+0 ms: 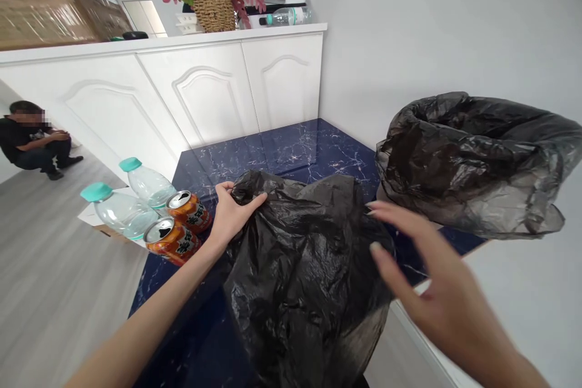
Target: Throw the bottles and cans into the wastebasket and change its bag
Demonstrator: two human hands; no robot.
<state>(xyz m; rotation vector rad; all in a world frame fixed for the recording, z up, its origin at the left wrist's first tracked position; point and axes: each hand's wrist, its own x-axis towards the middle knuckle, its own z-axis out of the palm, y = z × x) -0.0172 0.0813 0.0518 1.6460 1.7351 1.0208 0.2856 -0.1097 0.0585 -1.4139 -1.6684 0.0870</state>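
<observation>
A black plastic garbage bag (300, 254) spreads over the front of the dark blue marbled tabletop (291, 148), its lower part hanging toward me. My left hand (234, 209) pinches the bag's upper left edge between thumb and fingers. On the bag's right side, my right hand (422, 267) has its thumb and fingers apart, slightly blurred, close to the plastic; whether it touches is unclear. Left of my left hand stand two opened orange drink cans (175, 242) and two clear plastic bottles (122, 215) with teal caps.
A second black bag (464, 163), its mouth open, sits at the right by the wall. White cabinets (209, 97) close off the back, topped by a flower basket (213, 9) and a lying bottle (288, 16). A person (34, 139) squats on the floor at far left.
</observation>
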